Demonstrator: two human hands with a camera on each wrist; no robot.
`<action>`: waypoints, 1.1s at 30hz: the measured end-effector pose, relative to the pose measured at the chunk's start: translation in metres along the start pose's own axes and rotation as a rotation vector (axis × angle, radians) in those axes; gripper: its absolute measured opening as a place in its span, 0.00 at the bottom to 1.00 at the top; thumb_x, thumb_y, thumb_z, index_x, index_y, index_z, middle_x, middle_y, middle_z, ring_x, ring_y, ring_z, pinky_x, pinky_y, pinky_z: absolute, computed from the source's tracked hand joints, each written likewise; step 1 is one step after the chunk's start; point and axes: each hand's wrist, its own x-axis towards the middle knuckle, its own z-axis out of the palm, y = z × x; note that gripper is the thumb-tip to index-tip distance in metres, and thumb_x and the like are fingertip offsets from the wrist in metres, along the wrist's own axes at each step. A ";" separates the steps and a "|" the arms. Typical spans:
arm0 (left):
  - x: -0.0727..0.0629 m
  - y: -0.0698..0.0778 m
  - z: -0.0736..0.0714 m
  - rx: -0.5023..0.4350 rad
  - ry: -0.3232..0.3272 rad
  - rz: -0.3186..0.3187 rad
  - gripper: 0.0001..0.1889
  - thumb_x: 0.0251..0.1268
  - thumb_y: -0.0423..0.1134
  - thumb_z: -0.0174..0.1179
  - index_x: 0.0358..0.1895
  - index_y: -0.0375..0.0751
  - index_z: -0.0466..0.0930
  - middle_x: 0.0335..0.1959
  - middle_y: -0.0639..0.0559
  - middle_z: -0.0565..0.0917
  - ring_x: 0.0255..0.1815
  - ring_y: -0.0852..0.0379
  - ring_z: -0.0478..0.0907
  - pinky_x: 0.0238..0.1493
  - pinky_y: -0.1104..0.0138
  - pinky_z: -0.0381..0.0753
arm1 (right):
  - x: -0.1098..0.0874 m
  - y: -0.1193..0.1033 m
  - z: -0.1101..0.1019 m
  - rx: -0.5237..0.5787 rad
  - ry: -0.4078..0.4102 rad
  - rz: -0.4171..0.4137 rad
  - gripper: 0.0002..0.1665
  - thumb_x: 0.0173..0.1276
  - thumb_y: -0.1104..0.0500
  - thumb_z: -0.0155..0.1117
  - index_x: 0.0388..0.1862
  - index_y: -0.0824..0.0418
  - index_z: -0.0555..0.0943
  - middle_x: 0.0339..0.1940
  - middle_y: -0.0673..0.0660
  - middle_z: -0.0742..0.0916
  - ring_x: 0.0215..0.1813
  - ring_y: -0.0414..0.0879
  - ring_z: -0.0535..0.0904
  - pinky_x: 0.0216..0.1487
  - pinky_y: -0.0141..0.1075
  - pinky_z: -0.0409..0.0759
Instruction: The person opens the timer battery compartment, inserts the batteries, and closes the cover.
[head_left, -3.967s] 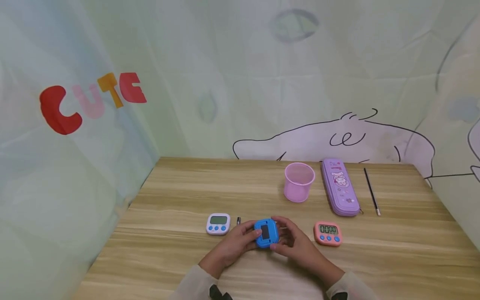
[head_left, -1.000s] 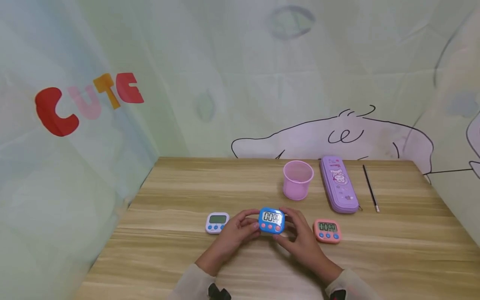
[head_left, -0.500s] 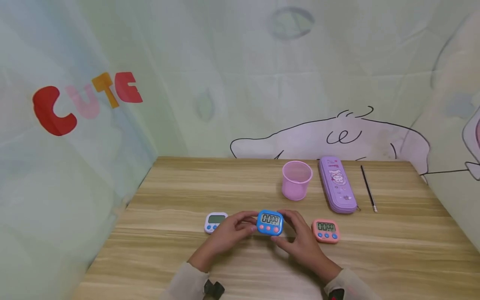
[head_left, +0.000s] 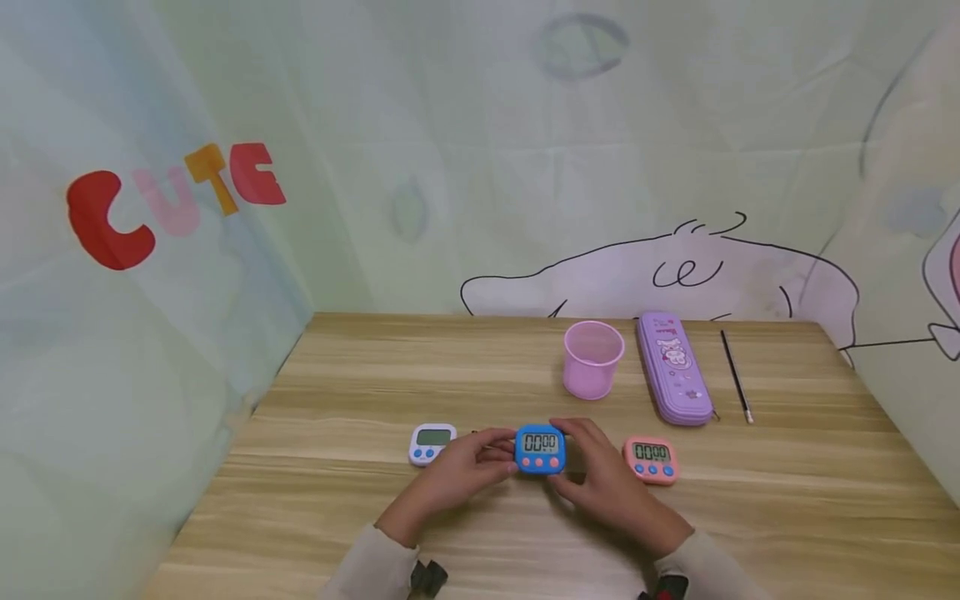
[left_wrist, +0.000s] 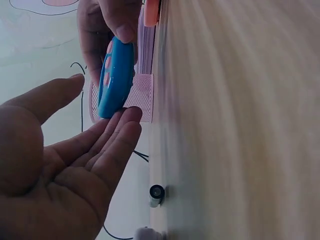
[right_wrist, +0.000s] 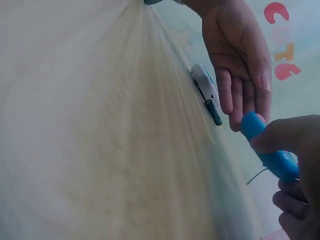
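Note:
A blue digital timer (head_left: 540, 449) with pink buttons faces up, its display reading zeros. My right hand (head_left: 609, 482) pinches its right side between thumb and fingers, holding it above the table. In the left wrist view, my left hand (left_wrist: 75, 165) has its fingers extended with the tips at the timer's (left_wrist: 118, 77) edge, the thumb apart from it. A white timer (head_left: 432, 444) with a blank display lies left of my left hand. Beside it, a small dark battery (right_wrist: 213, 112) lies on the table. A pink timer (head_left: 651, 460) showing zeros lies right of my right hand.
Behind the hands stands a pink cup (head_left: 592, 360). A purple pencil case (head_left: 675, 368) and a black pencil (head_left: 737, 375) lie at the back right of the wooden table (head_left: 360, 375). A printed cloth (head_left: 390, 167) hangs behind it.
The blue timer, back side up four seconds ago, has been turned display up. Over the last second it shifted slightly and levelled, and my left fingers loosened from it.

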 end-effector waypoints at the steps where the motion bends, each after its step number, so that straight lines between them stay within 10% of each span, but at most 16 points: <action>1: 0.000 0.000 0.000 0.012 -0.004 -0.001 0.26 0.67 0.39 0.63 0.65 0.33 0.70 0.53 0.43 0.81 0.54 0.51 0.79 0.51 0.71 0.81 | 0.000 -0.001 -0.001 -0.019 -0.011 0.000 0.43 0.52 0.56 0.78 0.68 0.57 0.71 0.61 0.46 0.75 0.64 0.42 0.70 0.66 0.45 0.72; 21: -0.019 0.014 -0.051 0.524 0.123 0.024 0.37 0.60 0.54 0.67 0.71 0.47 0.66 0.68 0.50 0.70 0.69 0.48 0.65 0.68 0.50 0.67 | 0.003 0.008 -0.008 -0.084 -0.016 0.009 0.42 0.52 0.51 0.79 0.64 0.58 0.73 0.59 0.49 0.77 0.63 0.47 0.70 0.65 0.48 0.72; 33: -0.032 -0.002 -0.091 0.552 0.123 -0.053 0.44 0.53 0.49 0.73 0.73 0.42 0.62 0.70 0.41 0.65 0.70 0.44 0.62 0.69 0.48 0.64 | 0.002 0.007 -0.007 -0.117 -0.053 0.044 0.41 0.54 0.51 0.78 0.64 0.63 0.73 0.57 0.54 0.78 0.61 0.51 0.72 0.64 0.48 0.73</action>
